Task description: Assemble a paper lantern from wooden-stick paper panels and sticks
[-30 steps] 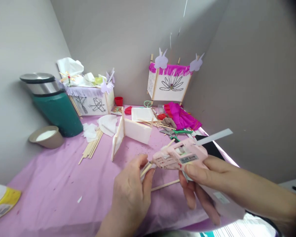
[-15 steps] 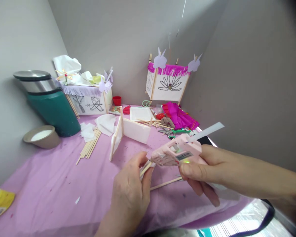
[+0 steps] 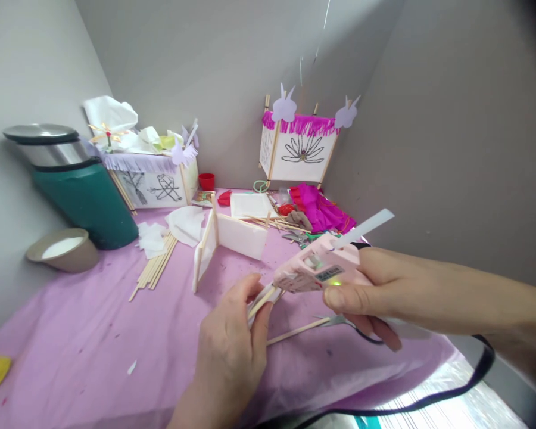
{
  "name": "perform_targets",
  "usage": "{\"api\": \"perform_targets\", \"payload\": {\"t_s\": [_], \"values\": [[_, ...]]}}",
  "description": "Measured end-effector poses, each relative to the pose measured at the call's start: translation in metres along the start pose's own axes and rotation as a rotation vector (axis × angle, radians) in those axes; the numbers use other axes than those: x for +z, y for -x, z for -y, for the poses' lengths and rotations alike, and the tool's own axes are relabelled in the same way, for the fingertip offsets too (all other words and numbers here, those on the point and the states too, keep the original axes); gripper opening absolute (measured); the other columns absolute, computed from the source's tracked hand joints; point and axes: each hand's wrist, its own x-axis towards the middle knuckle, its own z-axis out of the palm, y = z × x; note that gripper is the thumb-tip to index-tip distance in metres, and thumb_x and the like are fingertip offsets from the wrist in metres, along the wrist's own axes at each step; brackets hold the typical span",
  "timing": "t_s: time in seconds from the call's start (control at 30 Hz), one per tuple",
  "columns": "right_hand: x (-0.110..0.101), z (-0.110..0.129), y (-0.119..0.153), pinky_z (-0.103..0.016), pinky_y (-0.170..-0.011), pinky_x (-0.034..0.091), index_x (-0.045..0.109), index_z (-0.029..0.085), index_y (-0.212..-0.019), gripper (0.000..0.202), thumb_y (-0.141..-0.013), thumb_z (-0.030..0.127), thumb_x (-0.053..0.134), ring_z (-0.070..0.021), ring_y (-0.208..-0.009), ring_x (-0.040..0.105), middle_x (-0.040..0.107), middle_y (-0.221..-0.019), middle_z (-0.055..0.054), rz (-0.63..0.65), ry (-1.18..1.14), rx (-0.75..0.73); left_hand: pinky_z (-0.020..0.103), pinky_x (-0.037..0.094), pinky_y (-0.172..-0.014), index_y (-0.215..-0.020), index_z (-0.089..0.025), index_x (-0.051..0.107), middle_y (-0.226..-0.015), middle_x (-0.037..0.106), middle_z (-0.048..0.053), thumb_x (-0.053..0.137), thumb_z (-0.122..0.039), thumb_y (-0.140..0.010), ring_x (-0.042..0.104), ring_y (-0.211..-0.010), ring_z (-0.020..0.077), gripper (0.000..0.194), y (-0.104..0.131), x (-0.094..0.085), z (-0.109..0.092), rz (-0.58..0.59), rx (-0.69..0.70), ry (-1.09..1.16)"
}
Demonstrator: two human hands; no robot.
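My left hand (image 3: 232, 339) pinches a white panel edged with a wooden stick (image 3: 261, 302). In my right hand (image 3: 366, 298) is a pink glue gun (image 3: 319, 268), a green light glowing on its side and a white glue stick (image 3: 366, 229) poking out of its back. The gun's nozzle meets or nearly meets the stick's upper end; the exact contact is too small to tell. Just right of my left hand, another wooden stick (image 3: 298, 331) lies on the cloth beside scissors (image 3: 337, 320). Behind my hands stands an angled frame of white panels (image 3: 241, 235).
Two decorated paper lanterns, one left (image 3: 161, 189) and one right (image 3: 310, 156), stand at the back. A green bottle (image 3: 87, 205), a bowl (image 3: 65, 253), loose sticks (image 3: 154, 271) and magenta paper (image 3: 319, 208) are on the pink cloth (image 3: 84, 333).
The view has shifted slightly, moving most things a little left. My right hand and the glue gun have tilted and moved slightly up, showing more of the scissors beneath.
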Motion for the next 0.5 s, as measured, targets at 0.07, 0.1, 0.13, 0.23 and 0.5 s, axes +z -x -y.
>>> {"api": "perform_targets", "payload": {"t_s": [0.07,0.1,0.13,0.23,0.5], "values": [[-0.002,-0.0001,0.0,-0.023,-0.048,0.035,0.062,0.016,-0.054,0.059,-0.079,0.068,0.049,-0.0098,-0.044,0.047,0.058,-0.046,-0.001,0.003,-0.002,-0.005,0.029,0.056,-0.07,-0.12,-0.017,0.044,-0.094,0.067,0.007,0.056,-0.018,-0.084,0.067,-0.083,0.0179,0.038,-0.0006,0.0006,0.0,-0.005,0.004,-0.008],[-0.003,-0.0001,0.0001,-0.023,-0.049,0.036,0.062,0.016,-0.055,0.058,-0.079,0.068,0.049,-0.0103,-0.044,0.049,0.058,-0.045,-0.001,0.006,-0.002,-0.009,0.029,0.056,-0.071,-0.12,-0.017,0.044,-0.094,0.067,0.007,0.057,-0.018,-0.084,0.067,-0.083,0.0177,0.038,-0.001,0.0008,0.0,-0.009,0.009,-0.013],[-0.004,-0.0001,0.0003,-0.023,-0.05,0.037,0.063,0.016,-0.055,0.058,-0.079,0.068,0.049,-0.0106,-0.045,0.05,0.058,-0.044,-0.001,0.005,-0.001,-0.009,0.028,0.056,-0.071,-0.12,-0.017,0.044,-0.094,0.067,0.007,0.057,-0.018,-0.084,0.067,-0.083,0.0174,0.038,-0.0013,0.0009,0.0,-0.012,0.013,-0.019],[-0.0065,-0.0005,0.0019,-0.024,-0.051,0.038,0.062,0.016,-0.053,0.059,-0.079,0.067,0.05,-0.0107,-0.044,0.05,0.058,-0.044,-0.001,-0.018,0.01,0.017,0.028,0.055,-0.071,-0.12,-0.017,0.044,-0.093,0.067,0.006,0.057,-0.018,-0.084,0.067,-0.082,0.0167,0.039,-0.0018,0.0007,0.0,-0.015,0.024,-0.031],[-0.0103,-0.0007,0.0053,-0.024,-0.049,0.035,0.061,0.017,-0.052,0.058,-0.082,0.065,0.048,-0.011,-0.045,0.049,0.057,-0.043,-0.001,-0.035,0.031,0.039,0.028,0.055,-0.07,-0.12,-0.016,0.045,-0.094,0.068,0.007,0.056,-0.018,-0.085,0.067,-0.082,0.0178,0.037,-0.0008,-0.0009,-0.0009,-0.009,0.027,-0.028]]}}
